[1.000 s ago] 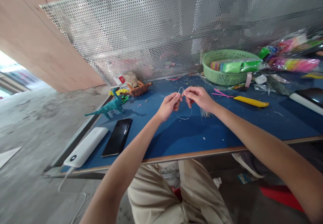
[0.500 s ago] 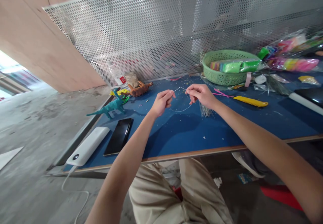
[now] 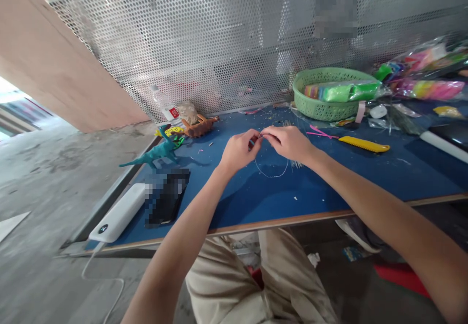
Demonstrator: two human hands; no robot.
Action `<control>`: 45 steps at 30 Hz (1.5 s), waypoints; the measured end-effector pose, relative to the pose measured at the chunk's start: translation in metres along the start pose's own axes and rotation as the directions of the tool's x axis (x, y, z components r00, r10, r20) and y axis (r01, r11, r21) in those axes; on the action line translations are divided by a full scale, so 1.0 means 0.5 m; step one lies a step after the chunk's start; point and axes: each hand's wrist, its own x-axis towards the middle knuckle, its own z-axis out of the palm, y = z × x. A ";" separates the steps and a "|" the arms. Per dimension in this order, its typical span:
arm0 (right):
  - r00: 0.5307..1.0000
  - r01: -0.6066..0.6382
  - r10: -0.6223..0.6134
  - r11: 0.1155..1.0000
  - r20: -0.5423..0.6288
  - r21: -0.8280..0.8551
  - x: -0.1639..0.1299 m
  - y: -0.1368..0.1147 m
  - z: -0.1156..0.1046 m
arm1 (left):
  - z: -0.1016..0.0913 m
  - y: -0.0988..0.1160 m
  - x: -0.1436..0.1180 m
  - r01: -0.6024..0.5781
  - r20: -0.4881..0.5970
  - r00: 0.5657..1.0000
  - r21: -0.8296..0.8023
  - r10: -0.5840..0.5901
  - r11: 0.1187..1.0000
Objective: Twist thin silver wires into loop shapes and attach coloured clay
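Observation:
My left hand (image 3: pixel 240 151) and my right hand (image 3: pixel 287 143) meet fingertip to fingertip above the blue tabletop (image 3: pixel 252 195). Both are closed in a pinch on a thin pale wire (image 3: pixel 271 176), which hangs below them in a loop. Its ends are hidden between my fingers. Partly behind my right hand lies a bundle of fine wires (image 3: pixel 297 164). A yellow utility knife (image 3: pixel 364 143) and pink strips (image 3: pixel 321 133) rest to the right of it.
Toy dinosaurs, one teal (image 3: pixel 157 153) and one brown (image 3: pixel 200 126), stand at the left. A power bank (image 3: pixel 119 212) and a phone (image 3: pixel 170 197) lie near the front edge. A green basket (image 3: pixel 325 110) holds colourful packs by the perforated metal screen (image 3: pixel 219 46).
My hands were apart with the wire stretched in a ring between them. Now they have come together, and the wire loop hangs lower beneath them.

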 end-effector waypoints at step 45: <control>0.752 -0.260 0.658 0.325 -0.020 0.909 0.008 -0.054 0.102 | 0.091 0.045 0.000 0.246 -0.016 0.902 -0.802 -0.431 0.544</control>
